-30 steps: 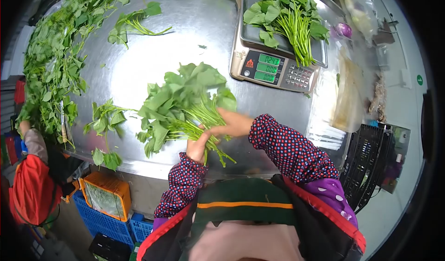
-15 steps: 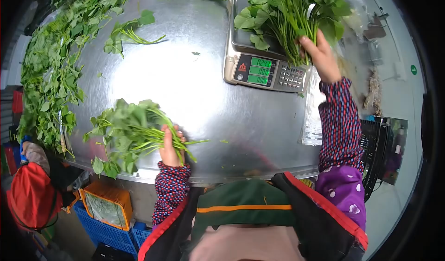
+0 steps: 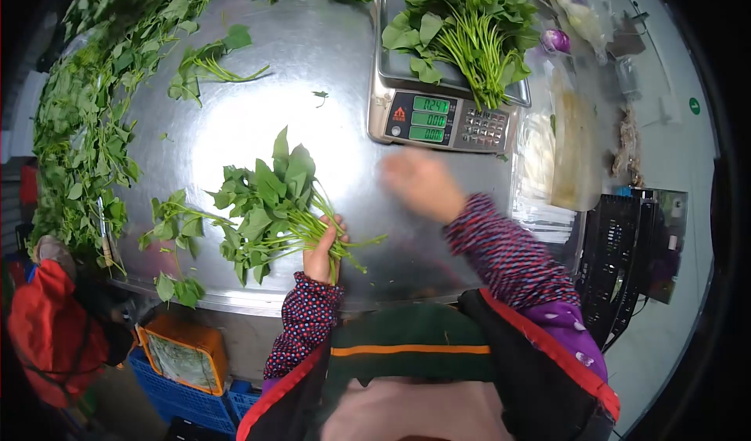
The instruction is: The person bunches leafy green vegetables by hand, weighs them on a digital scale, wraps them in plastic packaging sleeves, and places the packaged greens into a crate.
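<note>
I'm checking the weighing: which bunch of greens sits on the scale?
The leafy bunch on the scale, stems toward the keypad; a second bunch is in the left hand, other greens lie on the table.

The held bunch of long-stemmed leaves (image 3: 270, 194) is mid-green with paler, yellow-green stems; the bigger leafy bunch (image 3: 477, 42) matches it. The boxy metal scale (image 3: 381, 120) is silvery, with bright green displays and an orange-red logo. The smooth metal desk (image 3: 422, 257) is silver-grey. The dark fabric sleeve (image 3: 307, 316) carries red and pale blue dots. The round onion (image 3: 556, 41) is purple, the plastic crate (image 3: 184, 329) orange.
</note>
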The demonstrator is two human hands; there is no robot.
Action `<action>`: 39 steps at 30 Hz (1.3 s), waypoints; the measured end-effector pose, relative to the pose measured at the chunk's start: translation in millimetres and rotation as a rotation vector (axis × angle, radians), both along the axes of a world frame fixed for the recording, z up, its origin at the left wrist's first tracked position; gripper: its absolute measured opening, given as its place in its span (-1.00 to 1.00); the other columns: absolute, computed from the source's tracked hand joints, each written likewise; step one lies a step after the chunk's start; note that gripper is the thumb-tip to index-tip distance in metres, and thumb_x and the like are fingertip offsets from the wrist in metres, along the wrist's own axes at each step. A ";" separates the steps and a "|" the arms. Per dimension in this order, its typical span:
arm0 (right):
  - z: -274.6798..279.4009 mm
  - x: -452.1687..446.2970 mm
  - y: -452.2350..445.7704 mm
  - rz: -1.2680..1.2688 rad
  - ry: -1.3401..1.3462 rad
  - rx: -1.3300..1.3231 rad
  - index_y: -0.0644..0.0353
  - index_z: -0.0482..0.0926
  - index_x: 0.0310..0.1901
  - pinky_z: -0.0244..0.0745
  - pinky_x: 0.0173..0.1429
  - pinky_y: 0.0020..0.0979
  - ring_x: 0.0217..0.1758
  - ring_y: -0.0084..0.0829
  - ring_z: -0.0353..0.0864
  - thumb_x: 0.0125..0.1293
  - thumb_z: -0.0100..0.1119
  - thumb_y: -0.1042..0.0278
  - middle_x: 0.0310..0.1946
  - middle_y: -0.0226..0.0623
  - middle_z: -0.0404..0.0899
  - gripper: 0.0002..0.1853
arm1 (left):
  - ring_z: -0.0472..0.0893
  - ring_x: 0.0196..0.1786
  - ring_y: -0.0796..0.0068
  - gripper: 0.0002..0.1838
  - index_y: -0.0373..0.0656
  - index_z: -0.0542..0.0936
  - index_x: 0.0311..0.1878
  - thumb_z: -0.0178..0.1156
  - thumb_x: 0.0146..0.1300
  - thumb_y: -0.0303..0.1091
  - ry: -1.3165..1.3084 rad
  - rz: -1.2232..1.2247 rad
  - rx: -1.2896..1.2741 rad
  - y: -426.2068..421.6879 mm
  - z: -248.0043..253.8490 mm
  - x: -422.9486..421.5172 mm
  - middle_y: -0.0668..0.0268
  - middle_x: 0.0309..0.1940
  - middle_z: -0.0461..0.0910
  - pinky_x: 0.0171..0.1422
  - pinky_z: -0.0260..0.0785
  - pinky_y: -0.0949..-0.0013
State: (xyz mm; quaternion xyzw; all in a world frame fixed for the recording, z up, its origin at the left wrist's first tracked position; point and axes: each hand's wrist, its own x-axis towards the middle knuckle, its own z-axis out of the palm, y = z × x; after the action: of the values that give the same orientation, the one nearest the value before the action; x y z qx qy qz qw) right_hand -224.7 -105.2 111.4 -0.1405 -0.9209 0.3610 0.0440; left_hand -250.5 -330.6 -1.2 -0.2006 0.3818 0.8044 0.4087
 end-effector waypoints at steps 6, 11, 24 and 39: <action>-80.7 9.9 -67.6 -0.078 -0.513 -1.050 0.32 0.50 -0.11 0.39 -0.21 -0.51 -0.28 -0.57 0.44 0.25 0.05 0.12 -0.33 -0.34 0.51 -0.61 | 0.47 -0.23 0.54 -0.69 -0.23 0.37 0.02 0.10 0.19 -0.53 0.091 -0.209 -0.026 -6.9 8.6 -1.8 0.32 -0.20 0.45 -0.19 0.39 0.45; -81.4 10.2 -65.3 -0.214 -0.560 -1.095 0.33 0.51 -0.13 0.38 -0.35 -0.59 -0.46 -0.60 0.45 0.21 0.11 0.21 -0.42 -0.36 0.54 -0.66 | 0.45 -0.30 0.60 -0.66 -0.26 0.38 0.02 0.13 0.15 -0.54 0.209 -0.196 -0.154 -10.2 -2.9 2.6 0.35 -0.26 0.46 -0.26 0.32 0.52; -61.4 44.6 -92.6 0.071 -0.015 -0.277 0.21 0.49 -0.13 0.34 -0.18 -0.22 -0.24 -0.14 0.44 0.06 0.10 0.39 -0.37 -0.16 0.46 -0.71 | 0.51 -0.24 0.43 -0.72 -0.13 0.34 0.02 0.07 0.24 -0.40 0.069 -0.034 -0.081 19.5 -12.6 6.8 0.25 -0.25 0.48 -0.24 0.42 0.39; 25.5 360.1 -63.8 -0.203 -0.744 -0.415 0.22 0.47 -0.09 0.38 -0.03 -0.29 -0.09 -0.13 0.47 0.21 -0.03 0.23 -0.19 -0.03 0.50 -0.69 | 0.48 -0.24 0.40 -0.69 -0.13 0.37 -0.08 0.06 0.09 -0.63 0.226 -0.047 -0.395 29.7 6.4 21.3 0.31 -0.22 0.43 -0.16 0.43 0.27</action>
State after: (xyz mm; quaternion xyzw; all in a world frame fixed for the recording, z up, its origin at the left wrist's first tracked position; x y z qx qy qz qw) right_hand 135.4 -169.0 136.9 -0.3565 -0.7636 0.4569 -0.2846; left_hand -229.1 -301.0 5.2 -0.1764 0.5796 0.7217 0.3347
